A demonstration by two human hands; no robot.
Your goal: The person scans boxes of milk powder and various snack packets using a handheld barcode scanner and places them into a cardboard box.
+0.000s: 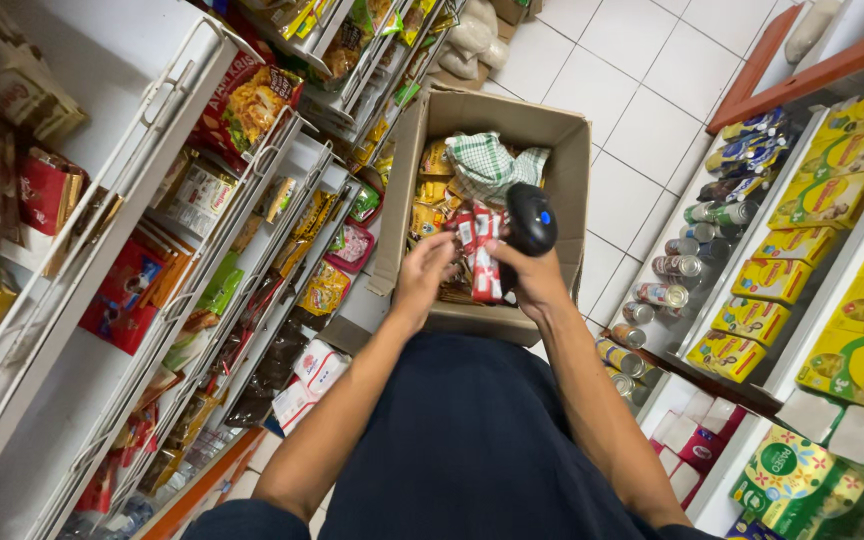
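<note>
Wire shelving (167, 260): white rack far left, crammed with soft snack bags and sachets in red, yellow and green; hung in rows, edges overlapping.
White cartons (312, 372): small boxes low beside the rack, near the left forearm.
Left hand (422, 275): fingers closed on the left edge of the red-and-white sachet strip, pinching it from the side.
Red-and-white sachet strip (480, 250): held upright between both hands, over the open box, just above its contents; several thin packets joined in a row.
Handling, as judged: light, floppy, glossy film likely a little slippery; prone to folding and swinging if gripped at one end only; seams between packets probably tearable, contents crushable under a hard squeeze.
Best hold, as judged: flat pinch on the sealed edge or seam, one hand near the top, the other steadying lower down.
Cardboard box (564, 170): brown, flaps open, on the tiled floor between the racks; full of yellow packets with a green-checked cloth (482, 160) on top.
Right hand (537, 285): wrapped tight round the grip of a black handheld scanner (530, 218), its head touching or just beside the strip's right side; exact contact unclear.
Tins (677, 265): row on the lower right shelf.
Yellow cartons (832, 190): stacked far right, stiff and boxy.
</note>
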